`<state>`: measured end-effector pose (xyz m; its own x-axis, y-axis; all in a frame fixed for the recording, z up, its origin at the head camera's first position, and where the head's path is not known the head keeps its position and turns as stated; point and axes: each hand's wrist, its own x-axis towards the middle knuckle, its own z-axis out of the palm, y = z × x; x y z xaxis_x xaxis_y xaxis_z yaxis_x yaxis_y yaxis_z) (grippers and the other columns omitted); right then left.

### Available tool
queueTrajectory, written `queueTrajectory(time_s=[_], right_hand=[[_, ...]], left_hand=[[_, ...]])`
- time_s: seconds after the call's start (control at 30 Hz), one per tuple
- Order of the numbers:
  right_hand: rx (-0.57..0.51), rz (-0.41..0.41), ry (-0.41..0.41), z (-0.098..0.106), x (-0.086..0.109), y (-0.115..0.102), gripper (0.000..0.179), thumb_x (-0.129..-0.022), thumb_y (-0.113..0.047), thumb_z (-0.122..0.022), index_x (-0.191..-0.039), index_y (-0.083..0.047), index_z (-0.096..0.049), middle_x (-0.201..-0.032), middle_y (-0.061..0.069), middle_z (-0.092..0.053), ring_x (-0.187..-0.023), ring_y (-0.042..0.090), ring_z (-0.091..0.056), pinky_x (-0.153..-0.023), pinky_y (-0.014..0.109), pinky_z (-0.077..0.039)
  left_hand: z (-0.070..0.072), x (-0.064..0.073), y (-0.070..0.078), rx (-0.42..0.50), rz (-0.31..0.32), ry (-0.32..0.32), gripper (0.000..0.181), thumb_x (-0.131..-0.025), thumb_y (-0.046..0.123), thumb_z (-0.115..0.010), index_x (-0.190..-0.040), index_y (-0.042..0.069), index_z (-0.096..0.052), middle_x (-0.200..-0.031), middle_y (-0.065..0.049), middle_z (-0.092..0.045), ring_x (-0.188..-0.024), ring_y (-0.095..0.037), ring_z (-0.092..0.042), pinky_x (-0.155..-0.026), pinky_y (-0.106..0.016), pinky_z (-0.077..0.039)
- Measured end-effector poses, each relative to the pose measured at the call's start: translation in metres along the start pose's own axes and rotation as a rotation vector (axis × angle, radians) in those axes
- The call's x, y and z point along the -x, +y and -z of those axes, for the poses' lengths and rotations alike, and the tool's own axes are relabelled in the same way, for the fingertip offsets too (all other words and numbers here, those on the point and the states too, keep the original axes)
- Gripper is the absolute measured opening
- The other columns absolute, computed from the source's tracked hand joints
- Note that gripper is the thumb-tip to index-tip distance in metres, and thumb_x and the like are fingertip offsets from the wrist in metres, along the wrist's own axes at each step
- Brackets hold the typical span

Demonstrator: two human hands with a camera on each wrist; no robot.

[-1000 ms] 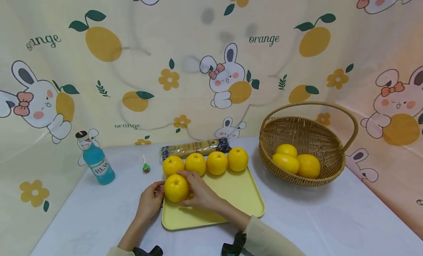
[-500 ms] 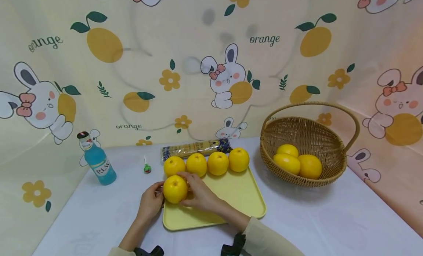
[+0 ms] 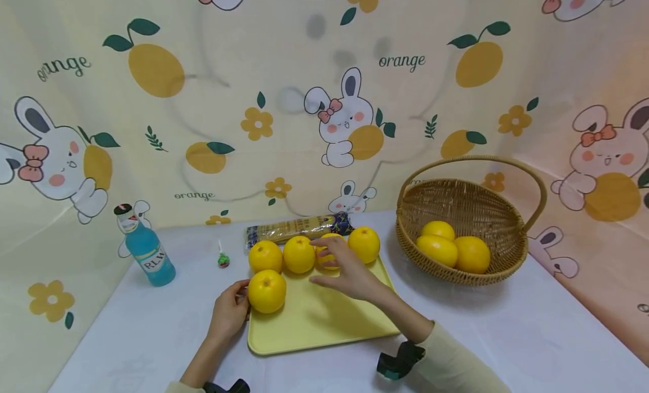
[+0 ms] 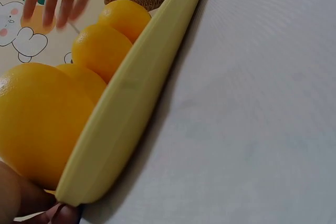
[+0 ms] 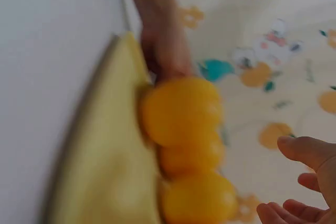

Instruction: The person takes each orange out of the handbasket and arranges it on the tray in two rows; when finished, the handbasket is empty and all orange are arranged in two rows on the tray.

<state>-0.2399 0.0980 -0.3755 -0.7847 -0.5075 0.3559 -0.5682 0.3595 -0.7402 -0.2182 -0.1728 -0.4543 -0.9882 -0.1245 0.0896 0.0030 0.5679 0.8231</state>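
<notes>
A yellow tray [image 3: 304, 332] holds several oranges, most of them in a row [image 3: 299, 255] along its far edge. One front orange [image 3: 267, 291] sits alone at the tray's left side. My left hand [image 3: 230, 312] is beside that orange and grips the tray's left rim; in the left wrist view its fingers [image 4: 65, 214] lie at the rim, thumb by the orange. Above the tray my right hand [image 3: 350, 272] is in the air with fingers spread and holds nothing, partly hiding one orange of the row. In the right wrist view its thumb [image 5: 304, 149] is apart from the fruit.
A wicker basket [image 3: 461, 277] with 3 oranges stands to the right of the tray. Behind the row lies a shiny long package [image 3: 284, 230]. On the left are a blue bottle [image 3: 152, 258] and a small green lollipop [image 3: 223, 260]. A printed cloth hangs behind the table.
My right hand has let go of the front orange and moved right and up, over the tray. That orange stays at the left side. The left hand has barely moved.
</notes>
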Motion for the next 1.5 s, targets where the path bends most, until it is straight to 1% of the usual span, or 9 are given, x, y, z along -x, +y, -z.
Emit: queueTrajectory(time_s=[0.2,0.37,0.5,0.67,0.9,1.03,1.17,1.37,1.5], right_hand=[[0.006,0.032,0.153,0.060,0.017,-0.022,0.048,-0.080,-0.001,-0.069,-0.123,0.004,-0.050,-0.123,0.022,-0.043,-0.108,0.037,-0.050,-0.085,0.045,-0.049],[0.035,-0.011,0.235,0.105,0.031,-0.001,0.050,-0.082,-0.002,-0.068,-0.127,0.000,-0.048,-0.123,0.017,-0.042,-0.108,0.030,-0.052,-0.085,0.040,-0.049],[0.112,-0.059,0.251,0.138,0.043,0.010,0.052,-0.083,-0.009,-0.068,-0.130,-0.005,-0.046,-0.126,0.015,-0.043,-0.108,0.032,-0.051,-0.085,0.036,-0.050],[0.201,-0.134,0.192,0.179,0.050,0.010,0.056,-0.085,-0.017,-0.067,-0.134,-0.007,-0.041,-0.129,0.013,-0.045,-0.111,0.034,-0.049,-0.087,0.038,-0.048],[0.312,-0.223,0.021,0.224,0.049,0.023,0.051,-0.088,-0.027,-0.063,-0.131,-0.007,-0.045,-0.130,0.014,-0.048,-0.113,0.032,-0.049,-0.083,0.045,-0.047],[0.356,-0.281,-0.063,0.239,0.051,0.036,0.049,-0.090,-0.031,-0.061,-0.129,-0.005,-0.048,-0.124,0.014,-0.053,-0.110,0.030,-0.051,-0.088,0.044,-0.044],[0.316,-0.375,-0.128,0.250,0.054,0.051,0.049,-0.091,-0.033,-0.058,-0.130,-0.006,-0.047,-0.123,0.018,-0.052,-0.109,0.033,-0.051,-0.088,0.048,-0.044],[0.257,-0.481,-0.208,0.264,0.058,0.076,0.052,-0.092,-0.032,-0.056,-0.135,-0.006,-0.043,-0.135,0.028,-0.041,-0.116,0.042,-0.045,-0.092,0.056,-0.039],[0.283,-0.563,-0.254,0.271,0.062,0.090,0.054,-0.095,-0.032,-0.051,-0.137,0.000,-0.039,-0.139,0.033,-0.033,-0.122,0.050,-0.037,-0.092,0.059,-0.038]], left_hand=[[0.002,0.002,0.002,-0.025,0.002,0.007,0.033,-0.088,-0.001,-0.051,-0.120,-0.005,-0.056,-0.096,-0.015,-0.060,-0.071,-0.018,-0.052,-0.057,-0.023,-0.044],[0.001,0.002,0.003,-0.025,0.004,0.003,0.033,-0.088,-0.001,-0.050,-0.120,-0.006,-0.056,-0.097,-0.015,-0.060,-0.072,-0.018,-0.052,-0.057,-0.023,-0.044],[0.001,0.001,0.003,-0.019,-0.004,0.007,0.033,-0.088,-0.002,-0.051,-0.120,-0.006,-0.056,-0.096,-0.015,-0.060,-0.071,-0.018,-0.052,-0.057,-0.023,-0.045],[0.002,0.000,0.004,-0.019,-0.014,0.014,0.033,-0.088,-0.002,-0.051,-0.120,-0.005,-0.056,-0.096,-0.015,-0.060,-0.071,-0.017,-0.051,-0.057,-0.023,-0.044],[0.006,-0.001,0.004,-0.005,-0.004,0.018,0.033,-0.088,-0.001,-0.051,-0.121,-0.005,-0.055,-0.097,-0.016,-0.060,-0.070,-0.017,-0.051,-0.055,-0.023,-0.045],[0.007,-0.001,0.004,-0.017,-0.001,0.014,0.034,-0.088,-0.001,-0.051,-0.121,-0.005,-0.055,-0.097,-0.016,-0.059,-0.070,-0.018,-0.051,-0.056,-0.023,-0.044],[0.007,-0.001,0.004,-0.016,0.008,0.002,0.034,-0.088,-0.001,-0.050,-0.122,-0.005,-0.054,-0.098,-0.017,-0.059,-0.071,-0.018,-0.051,-0.056,-0.023,-0.045],[0.003,0.000,0.002,-0.005,0.010,-0.005,0.034,-0.088,-0.002,-0.050,-0.122,-0.006,-0.054,-0.098,-0.017,-0.059,-0.071,-0.018,-0.051,-0.054,-0.023,-0.045],[-0.001,0.000,-0.001,-0.002,0.016,-0.001,0.034,-0.088,-0.001,-0.050,-0.121,-0.005,-0.055,-0.097,-0.016,-0.059,-0.070,-0.017,-0.051,-0.054,-0.023,-0.045]])
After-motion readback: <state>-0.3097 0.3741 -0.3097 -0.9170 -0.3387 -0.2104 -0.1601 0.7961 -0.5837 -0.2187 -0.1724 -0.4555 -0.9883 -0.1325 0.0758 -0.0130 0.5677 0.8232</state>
